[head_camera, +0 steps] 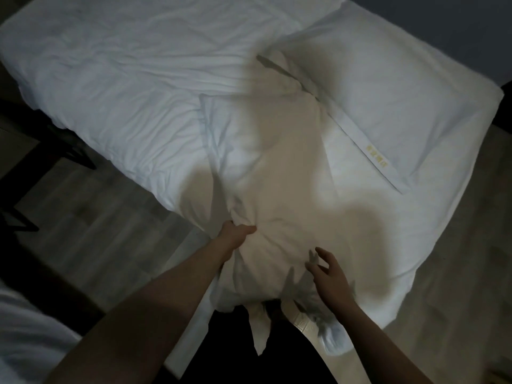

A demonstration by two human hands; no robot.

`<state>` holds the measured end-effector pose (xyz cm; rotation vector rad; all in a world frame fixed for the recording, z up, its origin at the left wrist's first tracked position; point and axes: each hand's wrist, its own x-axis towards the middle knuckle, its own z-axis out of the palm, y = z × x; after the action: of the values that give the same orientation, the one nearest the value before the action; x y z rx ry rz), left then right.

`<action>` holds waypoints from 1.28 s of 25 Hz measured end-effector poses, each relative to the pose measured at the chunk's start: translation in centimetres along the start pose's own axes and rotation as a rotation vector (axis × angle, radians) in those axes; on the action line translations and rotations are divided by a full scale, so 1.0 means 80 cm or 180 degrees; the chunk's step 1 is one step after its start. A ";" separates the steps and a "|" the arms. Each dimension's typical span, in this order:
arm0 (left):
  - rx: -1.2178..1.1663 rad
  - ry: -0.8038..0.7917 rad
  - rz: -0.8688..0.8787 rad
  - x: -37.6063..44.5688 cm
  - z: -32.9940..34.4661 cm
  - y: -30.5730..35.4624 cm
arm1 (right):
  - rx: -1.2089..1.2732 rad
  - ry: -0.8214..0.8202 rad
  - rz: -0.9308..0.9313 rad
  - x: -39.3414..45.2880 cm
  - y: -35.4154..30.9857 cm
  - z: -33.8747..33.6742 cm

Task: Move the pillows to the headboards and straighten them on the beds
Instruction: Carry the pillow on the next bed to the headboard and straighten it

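A white pillow [279, 173] lies lengthwise on the white bed [124, 79], its near end bunched at the bed's edge in front of me. My left hand [237, 235] is shut on the pillow's near left side, fingers dug into the fabric. My right hand [329, 275] hovers at the pillow's near right corner with fingers spread, touching or just above the cloth. A second white pillow [388, 98] with a flat band and yellow lettering lies at the right, close to the dark headboard wall [457, 29]. My shadow falls across the nearer pillow.
Wooden floor [97, 231] lies to the left of the bed, with dark furniture legs [69, 145] at the far left. Another white bed edge [25, 336] shows at the bottom left. Pale floor [457, 259] lies to the right of the bed.
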<state>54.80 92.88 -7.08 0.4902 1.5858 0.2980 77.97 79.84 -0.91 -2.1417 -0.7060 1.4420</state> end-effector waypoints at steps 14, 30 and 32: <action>0.3151 -0.0476 0.2737 -0.279 0.056 0.124 | -0.1730 0.0140 -0.3231 -0.006 -0.225 -0.149; 0.2931 0.0536 0.1842 -0.259 -0.059 -0.013 | -0.3371 -0.0735 -0.3336 0.025 -0.154 -0.088; 0.3244 0.0793 0.1735 -0.267 -0.092 -0.018 | -0.2916 -0.0707 -0.3431 0.009 -0.166 -0.082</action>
<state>47.74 82.11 11.52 1.7370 1.7479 -0.0822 82.21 89.87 9.16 -1.5078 -2.4585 0.7575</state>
